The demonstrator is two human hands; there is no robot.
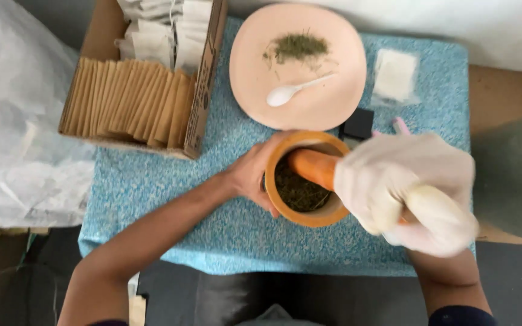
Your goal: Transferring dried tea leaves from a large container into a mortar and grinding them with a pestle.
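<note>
From the head view I look straight down on a table [152,181] under a blue speckled cloth. My left hand [254,174] is bare and wraps around the left side of an orange mortar [309,218] that stands near the front middle of the table; the fingers curl against its wall, and the thumb side is partly hidden behind the rim. Dark green crushed herb [297,192] lies in the bottom of the mortar. My right hand [406,190] wears a pale glove and is closed around the upper end of an orange pestle [312,166], whose lower end dips into the mortar. That hand is blurred, so I cannot make out single fingers, and it covers most of the pestle's shaft.

Farther back sits a pink plate [255,78] with a small heap of green herb [300,46] and a white spoon [294,90] on it. To the far left stands a cardboard box [203,96] filled with brown and white sachets [128,96], its far end cut off by the frame. A clear packet [395,75] lies to the far right. A small black thing [357,124] just behind the mortar is half hidden; I cannot tell what it is.
</note>
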